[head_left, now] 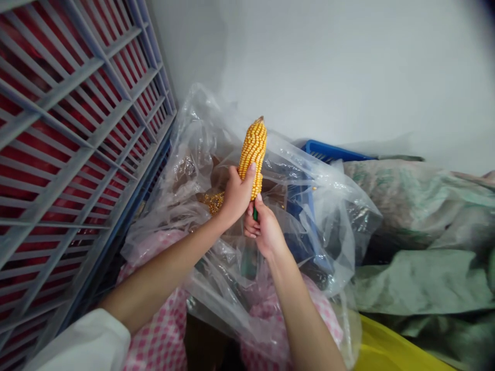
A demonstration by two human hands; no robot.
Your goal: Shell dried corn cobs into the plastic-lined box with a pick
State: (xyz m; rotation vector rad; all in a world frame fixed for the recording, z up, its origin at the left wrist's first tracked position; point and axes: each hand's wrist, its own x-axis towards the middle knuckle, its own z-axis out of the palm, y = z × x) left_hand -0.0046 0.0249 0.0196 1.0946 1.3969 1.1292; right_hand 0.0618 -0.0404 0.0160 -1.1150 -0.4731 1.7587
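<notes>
Fingers (247, 178) of the left hand (235, 198): what do they have hold of?

They're closed around the lower half of a dried yellow corn cob (253, 157), with the kernels bare above them.

And the right hand (266, 229)?

It's curled shut around a slim green shaft (255, 214) just below the cob. The shaft's top end seems to meet the cob's bottom end, but the rest is hidden in the hand, so I can't say what tool it is.

Where exactly is the cob?

Nearly upright, its tip leaning slightly right, in front of the open mouth of a clear plastic bag (193, 154). A clump of yellow kernels (213, 202) sits just beside the left hand.

What's around the bag?

On the left stands a grey slatted rack (52, 93) with red showing behind its bars. Behind the bag are a white wall (348, 67) and the edge of a blue plastic basket (332, 152). Pale green sacks (417, 206) lie to the right, a yellow bin (390, 350) shows at the lower right, and pink gingham cloth (158, 330) lies under the bag. A white sleeve (85, 345) covers the upper left arm.
</notes>
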